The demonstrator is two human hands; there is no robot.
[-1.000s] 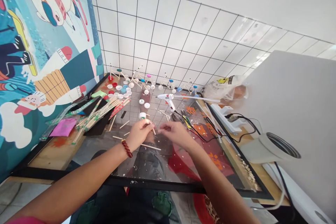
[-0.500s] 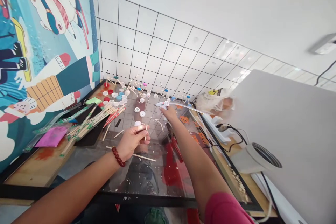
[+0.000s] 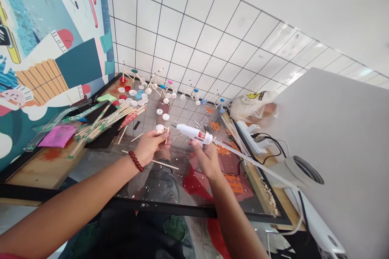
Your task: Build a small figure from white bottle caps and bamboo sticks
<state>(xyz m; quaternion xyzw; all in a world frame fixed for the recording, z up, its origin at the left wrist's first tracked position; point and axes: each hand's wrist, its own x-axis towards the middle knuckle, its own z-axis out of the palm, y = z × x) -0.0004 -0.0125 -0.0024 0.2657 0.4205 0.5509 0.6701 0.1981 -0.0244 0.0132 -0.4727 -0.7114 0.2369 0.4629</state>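
Note:
Between the thumb and fingers of my left hand (image 3: 152, 145) is a short wooden stick (image 3: 167, 135), held upright over the glass tabletop. A white bottle cap (image 3: 160, 128) shows right by those fingertips; whether they touch it I cannot tell. My right hand (image 3: 207, 158) is wrapped round the handle of a white glue gun (image 3: 194, 132). Its nozzle points left toward the wooden stick, a small gap away. A long translucent glue stick (image 3: 243, 156) trails from the gun's back end. Under my left hand a longer wooden stick (image 3: 165, 164) lies on the glass.
Several bottle caps (image 3: 133, 93) and small stick-and-cap figures (image 3: 162, 87) line the back. Bundled chopsticks (image 3: 100, 125) and a pink packet (image 3: 57, 135) lie left. A white power strip (image 3: 252, 135), cables and a beige roll-shaped object (image 3: 294, 174) are at right. A wire grid (image 3: 182, 28) stands behind.
My right hand has drawn the glue gun from the back of the table toward me, close to the wooden stick. My left hand keeps its pinch. The camera view has tilted down.

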